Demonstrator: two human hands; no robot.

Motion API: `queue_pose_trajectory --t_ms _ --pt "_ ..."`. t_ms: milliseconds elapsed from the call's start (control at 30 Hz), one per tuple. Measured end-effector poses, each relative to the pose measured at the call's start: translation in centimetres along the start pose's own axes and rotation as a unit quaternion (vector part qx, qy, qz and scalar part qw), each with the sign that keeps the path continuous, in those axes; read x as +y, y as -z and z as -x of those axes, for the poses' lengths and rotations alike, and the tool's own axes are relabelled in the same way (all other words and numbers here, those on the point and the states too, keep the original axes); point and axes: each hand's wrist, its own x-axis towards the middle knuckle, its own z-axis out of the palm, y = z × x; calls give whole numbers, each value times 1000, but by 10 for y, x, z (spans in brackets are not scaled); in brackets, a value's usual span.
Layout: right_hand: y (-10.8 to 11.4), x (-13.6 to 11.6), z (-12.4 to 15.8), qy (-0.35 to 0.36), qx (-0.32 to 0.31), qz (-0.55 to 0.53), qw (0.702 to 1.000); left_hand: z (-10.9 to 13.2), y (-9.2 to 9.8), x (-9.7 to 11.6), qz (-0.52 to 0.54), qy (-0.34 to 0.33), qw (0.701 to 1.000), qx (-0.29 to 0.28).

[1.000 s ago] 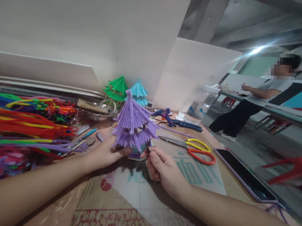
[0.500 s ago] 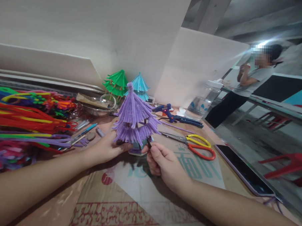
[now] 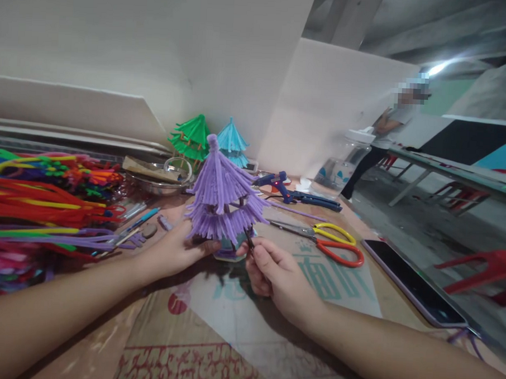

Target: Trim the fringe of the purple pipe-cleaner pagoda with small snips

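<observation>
A two-tiered purple pipe-cleaner pavilion (image 3: pixel 225 196) stands a little tilted at the middle of the table, on a small base. My left hand (image 3: pixel 185 247) grips it from the left, low down under the lower roof, with some fingers hidden behind it. At its lower right, my right hand (image 3: pixel 270 268) pinches a thin dark piece (image 3: pixel 249 237) beside the roof edge, fingertips close to the base. Just right of the pavilion lie scissors (image 3: pixel 318 237) with yellow and red handles.
Behind are green (image 3: pixel 193 136) and light blue (image 3: pixel 232 141) pavilions, a metal bowl (image 3: pixel 156 185), a glue gun (image 3: pixel 278 185), pliers (image 3: pixel 315 200) and a plastic jug (image 3: pixel 346 160). Pipe-cleaner bundles (image 3: pixel 47 200) lie left, a phone (image 3: pixel 414 283) right. A person (image 3: pixel 383 131) stands beyond.
The pavilion and both hands hold nearly the same place, with the purple top slightly further left. The person in the background has shifted left and away from the near table.
</observation>
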Motion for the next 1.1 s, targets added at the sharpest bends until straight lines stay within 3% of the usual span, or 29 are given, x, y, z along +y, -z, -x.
queue_pose_trajectory --t_ms 467,1100 --pt "1 -2 1 0 3 10 1000 -2 1 -1 -51 -50 997 5" --pt "2 0 1 0 -6 3 1000 -2 2 -1 -33 -24 999 -11"
